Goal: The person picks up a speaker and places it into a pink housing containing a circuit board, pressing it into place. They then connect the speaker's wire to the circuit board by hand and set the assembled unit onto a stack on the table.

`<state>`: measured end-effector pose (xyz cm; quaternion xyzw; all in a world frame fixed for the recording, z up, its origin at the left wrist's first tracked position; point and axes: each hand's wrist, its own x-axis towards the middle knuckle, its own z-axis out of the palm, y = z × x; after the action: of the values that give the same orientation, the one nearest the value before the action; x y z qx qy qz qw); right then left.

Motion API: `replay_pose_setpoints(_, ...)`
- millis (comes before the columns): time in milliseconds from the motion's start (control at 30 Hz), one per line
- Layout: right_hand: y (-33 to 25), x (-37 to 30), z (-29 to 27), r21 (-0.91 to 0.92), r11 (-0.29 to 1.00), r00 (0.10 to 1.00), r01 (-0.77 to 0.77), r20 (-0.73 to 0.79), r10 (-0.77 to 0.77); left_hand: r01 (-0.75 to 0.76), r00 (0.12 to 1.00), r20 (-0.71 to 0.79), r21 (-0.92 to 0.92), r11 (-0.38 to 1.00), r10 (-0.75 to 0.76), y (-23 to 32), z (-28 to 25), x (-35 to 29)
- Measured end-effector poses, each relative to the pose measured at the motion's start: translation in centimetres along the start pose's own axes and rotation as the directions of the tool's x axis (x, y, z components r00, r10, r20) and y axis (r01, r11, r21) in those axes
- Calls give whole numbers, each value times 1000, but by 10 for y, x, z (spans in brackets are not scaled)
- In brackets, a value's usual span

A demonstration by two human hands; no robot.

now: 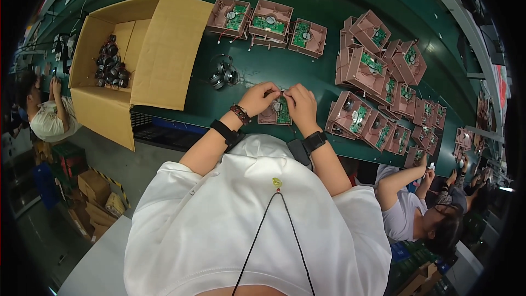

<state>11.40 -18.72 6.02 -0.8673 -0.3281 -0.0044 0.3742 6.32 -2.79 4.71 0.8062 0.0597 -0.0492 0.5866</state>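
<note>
Pink housing (267, 115) before me.
My left grip (259, 99) and right grip (301, 105) arch inward at its far edge, both pinched together; on what, I cannot tell.

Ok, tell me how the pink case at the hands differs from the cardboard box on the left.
Size: the cardboard box is far larger than the pink case.
Contents: the cardboard box holds a heap of round black parts; the pink case has a green circuit board inside.
Handling: the left hand and right hand are at the pink case; neither is at the cardboard box.
Shared: both are open.
</note>
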Motion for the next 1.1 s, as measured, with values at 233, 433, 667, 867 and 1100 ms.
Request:
replay_pose_setpoints(233, 3, -1, 1, 261, 948, 968, -182, 216, 126, -307, 881, -108, 611, 729, 461, 8, -1, -12)
replay_pose_setpoints(433, 19, -3, 11, 439, 833, 909, -337, 380, 168, -359, 862, -96, 577, 734, 497, 2, -3, -18)
replay_pose_setpoints(667, 19, 10, 11, 240, 940, 835, -241, 546, 74, -410, 865, 7, 587, 698, 502, 0, -9, -19)
replay_pose_setpoints(867, 16, 20, 2, 90, 989, 879, -120, 472, 64, -92, 953, -210, 491, 866, 220, 0, -3, -16)
replay_pose_setpoints(1100, 30, 5, 18, -66, 996, 973, -60, 221, 73, 99, 931, -357, 438, 893, 72, -27, 0, -30)
